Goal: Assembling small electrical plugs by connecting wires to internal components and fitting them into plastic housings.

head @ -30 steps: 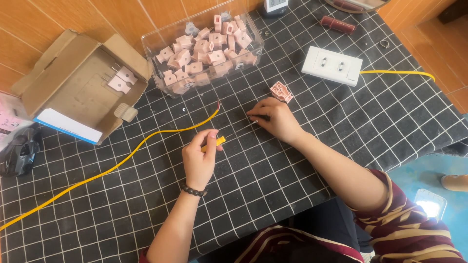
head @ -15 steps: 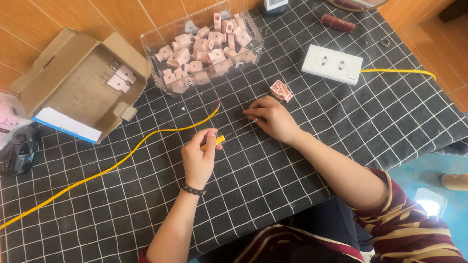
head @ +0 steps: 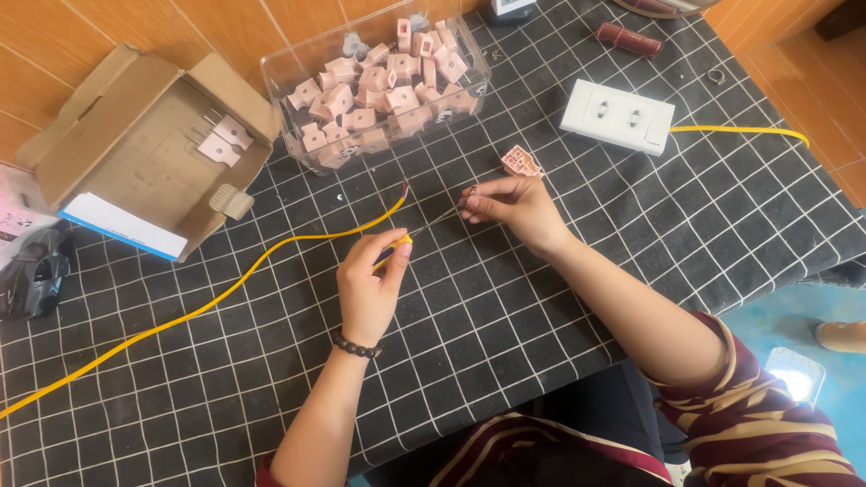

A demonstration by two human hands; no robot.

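Left hand [head: 368, 281] was closed around a small screwdriver [head: 397, 247] with a yellow handle, shaft pointing toward the right hand [head: 512, 206]. Right-hand fingertips were pinched on a tiny part at the shaft's tip; too small to identify. A yellow cable [head: 271, 255] lay across the black gridded counter [head: 505, 361], bare end just above the screwdriver. A pink plug piece [head: 521, 162] sat just beyond the right hand. A clear bin of pink plugs [head: 379, 86] stood behind.

Your left wrist carries a dark beaded bracelet [head: 353, 345]; your right arm wears a maroon sleeve [head: 767, 415] with cream stripes.
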